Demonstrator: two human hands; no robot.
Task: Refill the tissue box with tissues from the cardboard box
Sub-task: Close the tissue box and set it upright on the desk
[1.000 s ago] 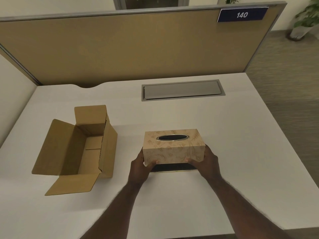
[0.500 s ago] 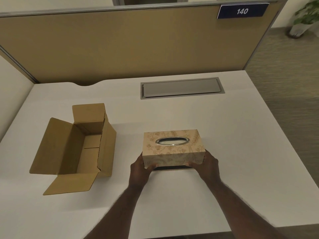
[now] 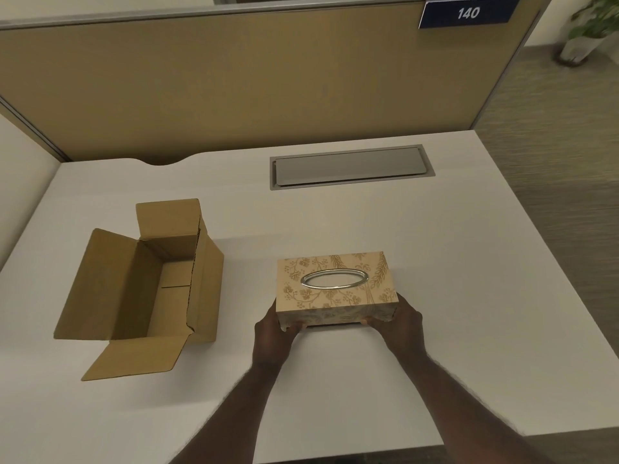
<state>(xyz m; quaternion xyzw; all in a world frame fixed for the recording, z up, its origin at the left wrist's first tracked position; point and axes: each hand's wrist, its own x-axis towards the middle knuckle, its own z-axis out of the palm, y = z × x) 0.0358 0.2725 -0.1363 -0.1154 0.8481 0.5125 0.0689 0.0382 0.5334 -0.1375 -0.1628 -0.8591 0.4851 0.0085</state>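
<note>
While your forearms reach up from the bottom of the frame, your left hand point(image 3: 273, 333) grips the lower left corner of the tissue box point(image 3: 336, 289) and your right hand point(image 3: 400, 324) grips its lower right corner, fingers curled under the near edge and thumbs against the front face. You hold the tissue box just right of the frame's centre, its patterned top facing up with the silver-rimmed oval opening in the middle. A dark gap shows beneath its near edge, so that edge is off the white desk point(image 3: 469, 296); whether the far edge touches, you cannot tell.

To the left of the frame, well apart from the tissue box, the cardboard box point(image 3: 150, 283) sits on the desk with its flaps folded open; what shows of its inside is bare cardboard.

Farther up, right of centre, a grey cable hatch point(image 3: 350, 166) is set flush into the desk. Behind it stands a tan partition point(image 3: 234, 78), with a blue sign point(image 3: 468, 12) reading 140 at the upper right, and a potted plant point(image 3: 589, 28) in the far corner.
</note>
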